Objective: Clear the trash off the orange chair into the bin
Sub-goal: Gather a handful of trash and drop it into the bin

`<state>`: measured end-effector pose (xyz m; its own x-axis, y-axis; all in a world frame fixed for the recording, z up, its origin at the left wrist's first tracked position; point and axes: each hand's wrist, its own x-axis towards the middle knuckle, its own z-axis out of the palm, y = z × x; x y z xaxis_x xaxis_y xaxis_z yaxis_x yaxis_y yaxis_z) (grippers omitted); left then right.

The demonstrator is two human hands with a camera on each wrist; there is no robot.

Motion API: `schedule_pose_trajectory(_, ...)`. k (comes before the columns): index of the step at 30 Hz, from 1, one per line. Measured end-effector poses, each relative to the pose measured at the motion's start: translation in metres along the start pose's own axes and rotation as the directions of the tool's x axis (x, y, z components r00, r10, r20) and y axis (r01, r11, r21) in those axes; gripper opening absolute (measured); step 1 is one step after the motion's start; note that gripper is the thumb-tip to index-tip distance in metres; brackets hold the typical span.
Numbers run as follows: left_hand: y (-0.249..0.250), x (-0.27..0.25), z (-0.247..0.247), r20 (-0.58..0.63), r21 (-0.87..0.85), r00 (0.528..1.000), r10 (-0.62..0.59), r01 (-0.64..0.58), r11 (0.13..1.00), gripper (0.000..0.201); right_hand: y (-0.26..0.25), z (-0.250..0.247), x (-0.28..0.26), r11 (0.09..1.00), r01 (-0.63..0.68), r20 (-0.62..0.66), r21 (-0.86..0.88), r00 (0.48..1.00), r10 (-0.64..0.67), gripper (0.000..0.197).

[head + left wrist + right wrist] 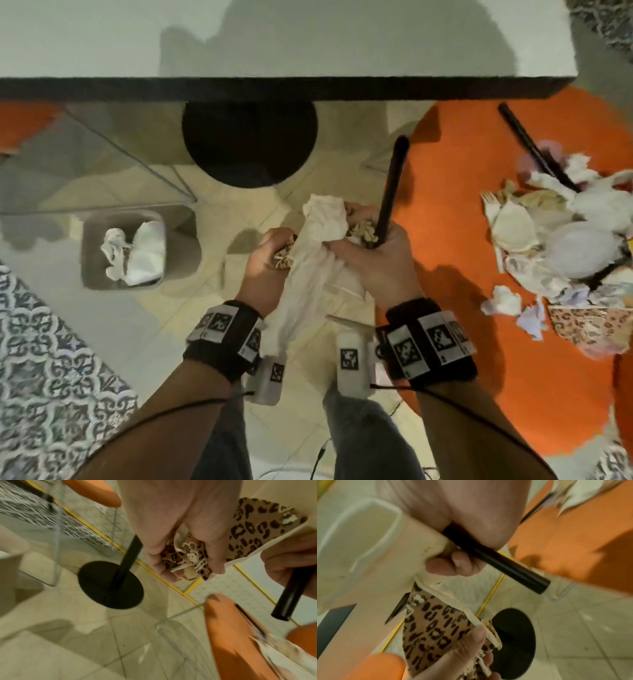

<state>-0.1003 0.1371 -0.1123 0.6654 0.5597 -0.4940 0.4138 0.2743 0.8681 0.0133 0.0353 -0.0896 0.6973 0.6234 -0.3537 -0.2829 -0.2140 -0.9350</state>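
both hands [325, 253] grip crumpled leopard-print paper [254, 524] and a black tube [390, 192]

Floor: pale tiles [178, 308] under me | on it: my grey bin [89, 274] with white crumpled paper [137, 253] inside, black round table foot [250, 144], patterned rug [44, 370] | orange chair seat [455, 281]: heap of trash [561, 240], black straw [534, 147]

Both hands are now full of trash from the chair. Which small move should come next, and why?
Probably swing both hands left over the bin. The left hand grips leopard-print paper, the right hand holds a black tube and white paper, and both are between chair and bin.
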Motion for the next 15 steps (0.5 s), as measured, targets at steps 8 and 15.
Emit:
schedule_pose_trajectory(8, -0.090, 0.002, -0.226, -0.382, 0.131, 0.924, 0.036, 0.015, 0.991, 0.043, 0.044, 0.223, 0.037, 0.974, -0.188, 0.313, -0.127, 0.924, 0.219, 0.025)
schedule_pose_trajectory(15, -0.162, 0.027, -0.351, -0.586, 0.133, 0.709, -0.393, 0.562, 0.816, 0.038, 0.127, 0.358, 0.079, 0.876, -0.299, 0.297, -0.379, 0.857, 0.421, 0.030)
